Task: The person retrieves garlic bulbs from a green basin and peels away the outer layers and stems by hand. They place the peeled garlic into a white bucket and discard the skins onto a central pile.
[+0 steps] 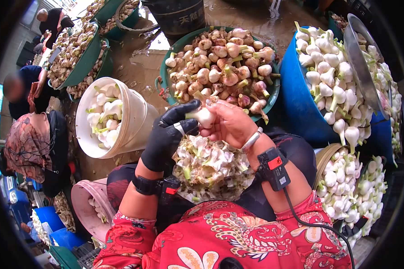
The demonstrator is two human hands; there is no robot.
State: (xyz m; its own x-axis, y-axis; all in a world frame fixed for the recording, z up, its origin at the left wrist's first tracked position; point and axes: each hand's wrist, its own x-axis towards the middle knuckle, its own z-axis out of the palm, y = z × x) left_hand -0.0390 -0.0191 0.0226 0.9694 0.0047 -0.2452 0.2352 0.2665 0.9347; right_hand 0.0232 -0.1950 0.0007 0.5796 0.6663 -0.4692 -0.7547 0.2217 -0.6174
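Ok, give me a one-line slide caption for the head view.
Black-gloved left hand and bare right hand hold a white peeled garlic bulb over a pile of pale garlic skins.

Hemmed in: the left hand (168,134) and right hand (231,123), closed together on a garlic bulb (205,117), work in a tight pocket. A heaped green basin (163,76) blocks the way straight ahead. A white bucket (137,116) stands just left, a blue tub (296,103) walls off the right, and a heap of skins (211,168) fills the lap beneath. The only open lane is the wet floor (139,62) between bucket and basin. A woven basket (323,159) crowds the near right.
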